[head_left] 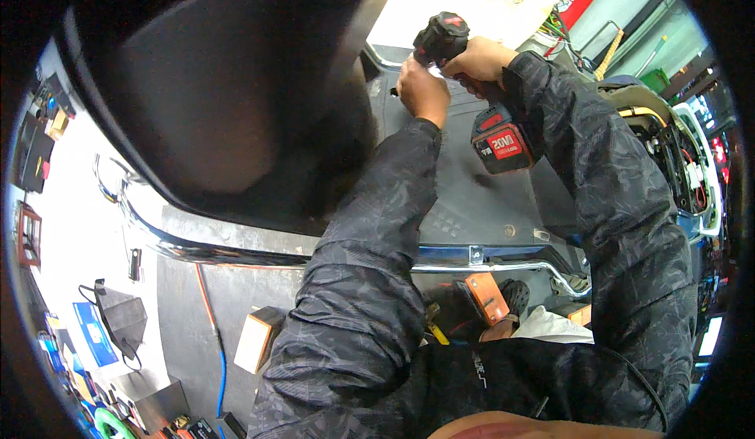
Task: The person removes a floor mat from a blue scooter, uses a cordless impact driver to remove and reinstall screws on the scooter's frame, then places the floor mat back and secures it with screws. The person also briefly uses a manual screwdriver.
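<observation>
My right hand (481, 61) grips the handle of a black and red cordless power driver (442, 36). Its battery pack (503, 144), black with a red label, hangs at the lower end of the handle. Close under the driver's head, my left hand (425, 90) has its fingers curled together; what they hold is hidden. A small dark tip (394, 91) shows beside those fingers. A small light glows on the driver between my hands. Below both hands lies a dark grey floor panel (464, 195) with raised ribs.
A large dark, blurred panel (236, 101) fills the upper left. A chrome-edged sill (503, 266) crosses below my arms. Orange-topped blocks (487, 297) and a yellow-handled tool (437, 330) lie under it. An orange and blue hose (220, 360) runs at left. Exposed vehicle parts (684, 164) stand at right.
</observation>
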The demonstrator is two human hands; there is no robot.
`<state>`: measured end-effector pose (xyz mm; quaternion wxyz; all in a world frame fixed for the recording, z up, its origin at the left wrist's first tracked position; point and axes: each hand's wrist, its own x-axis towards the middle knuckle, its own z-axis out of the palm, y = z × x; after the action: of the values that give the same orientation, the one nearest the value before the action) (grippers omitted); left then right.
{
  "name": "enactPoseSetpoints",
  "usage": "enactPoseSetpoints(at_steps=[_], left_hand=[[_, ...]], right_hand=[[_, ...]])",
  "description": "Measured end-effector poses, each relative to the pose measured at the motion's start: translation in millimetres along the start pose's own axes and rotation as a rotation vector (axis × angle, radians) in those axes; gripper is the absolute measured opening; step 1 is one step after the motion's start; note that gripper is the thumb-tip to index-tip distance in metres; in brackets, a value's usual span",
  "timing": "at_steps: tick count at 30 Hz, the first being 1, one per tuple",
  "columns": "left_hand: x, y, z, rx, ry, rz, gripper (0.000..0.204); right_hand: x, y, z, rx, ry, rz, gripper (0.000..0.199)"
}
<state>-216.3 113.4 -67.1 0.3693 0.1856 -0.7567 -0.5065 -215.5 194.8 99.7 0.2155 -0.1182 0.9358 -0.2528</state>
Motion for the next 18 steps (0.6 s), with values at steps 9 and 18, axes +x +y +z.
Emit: enactPoseSetpoints(at_steps=[9,18], left_hand=[[-17.5,30.8,-7.3,-0.161,-0.063,-0.135,0.076],[-30.3,55.5,-38.7,-0.438,-0.145,-0.200,0.082]], right_hand=[[42.3,5.7,-10.3,0.028,-0.128,0.070,0.028],[24.5,1.0,-11.1,-0.134,-0.123,0.033,0.029]])
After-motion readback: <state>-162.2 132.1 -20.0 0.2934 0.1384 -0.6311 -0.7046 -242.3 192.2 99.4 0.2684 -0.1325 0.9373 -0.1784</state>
